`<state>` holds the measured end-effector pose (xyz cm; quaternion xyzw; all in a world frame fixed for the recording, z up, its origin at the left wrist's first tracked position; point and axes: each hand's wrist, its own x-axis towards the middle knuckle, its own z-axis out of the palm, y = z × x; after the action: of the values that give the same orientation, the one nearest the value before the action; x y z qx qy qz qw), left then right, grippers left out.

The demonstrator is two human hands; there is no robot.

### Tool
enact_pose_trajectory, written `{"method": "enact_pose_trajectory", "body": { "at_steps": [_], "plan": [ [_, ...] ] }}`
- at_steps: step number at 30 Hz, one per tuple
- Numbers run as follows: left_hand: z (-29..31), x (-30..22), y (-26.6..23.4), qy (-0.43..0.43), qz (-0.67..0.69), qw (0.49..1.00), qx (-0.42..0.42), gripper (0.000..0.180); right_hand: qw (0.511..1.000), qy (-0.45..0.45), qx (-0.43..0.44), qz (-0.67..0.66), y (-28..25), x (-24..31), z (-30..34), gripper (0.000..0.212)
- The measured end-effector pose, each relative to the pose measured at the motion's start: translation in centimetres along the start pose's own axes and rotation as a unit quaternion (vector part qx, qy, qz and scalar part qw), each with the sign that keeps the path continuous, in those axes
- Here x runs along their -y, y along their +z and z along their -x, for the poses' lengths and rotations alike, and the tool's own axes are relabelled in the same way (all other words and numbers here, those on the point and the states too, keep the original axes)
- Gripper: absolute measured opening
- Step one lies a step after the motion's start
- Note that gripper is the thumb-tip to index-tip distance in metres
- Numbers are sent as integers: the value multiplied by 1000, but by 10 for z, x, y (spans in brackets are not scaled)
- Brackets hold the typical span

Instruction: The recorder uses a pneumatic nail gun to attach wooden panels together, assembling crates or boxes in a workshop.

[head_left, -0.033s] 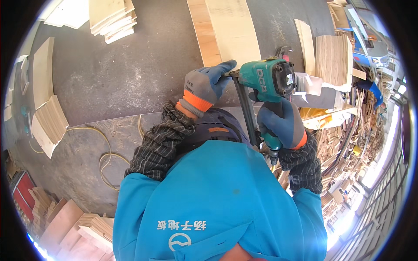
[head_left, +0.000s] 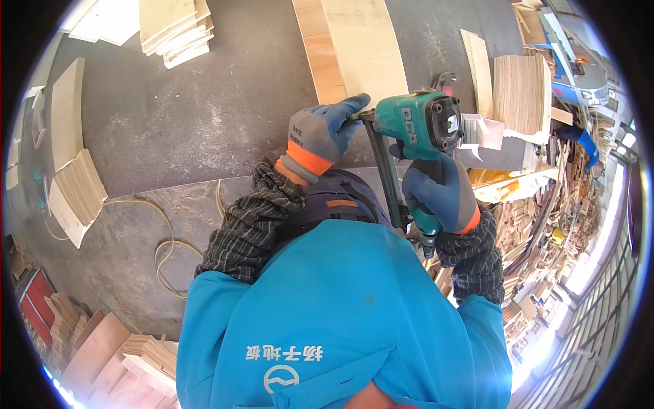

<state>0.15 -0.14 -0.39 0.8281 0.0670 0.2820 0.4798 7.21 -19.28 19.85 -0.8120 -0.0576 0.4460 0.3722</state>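
A teal nail gun [head_left: 409,123] with a long dark magazine [head_left: 385,174] is held in front of my body, its nose pointing left. My right hand [head_left: 443,191], in a blue and grey glove with an orange cuff, wraps round the gun's handle. My left hand [head_left: 320,136], gloved the same way, has its fingers closed about the tip of the nose; exactly what lies between them is partly hidden. Just beyond the gun, a pale board [head_left: 364,48] lies on the dark worktable [head_left: 184,102] beside a narrower, browner strip [head_left: 319,51].
Stacked thin boards stand at the far left [head_left: 174,27], the left edge [head_left: 78,191] and the right [head_left: 519,88]. A yellow hose [head_left: 160,255] loops on the floor. Scrap wood [head_left: 524,232] is heaped at right, where another person's blue sleeve [head_left: 587,146] shows.
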Motion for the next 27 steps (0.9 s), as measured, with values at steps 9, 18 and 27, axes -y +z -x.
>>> {"method": "enact_pose_trajectory", "body": {
  "at_steps": [9,18,27],
  "plan": [
    [1,1,1,3,-9,1000,-3,36,999,-22,0,-30,1,-2,2,51],
    [-1,-6,-2,-2,7,1000,-16,38,999,3,-21,-44,-16,-9,3,38],
    [-1,-6,0,-24,15,1000,-3,38,998,-20,-36,-45,-13,-11,2,60]
  ]
}}
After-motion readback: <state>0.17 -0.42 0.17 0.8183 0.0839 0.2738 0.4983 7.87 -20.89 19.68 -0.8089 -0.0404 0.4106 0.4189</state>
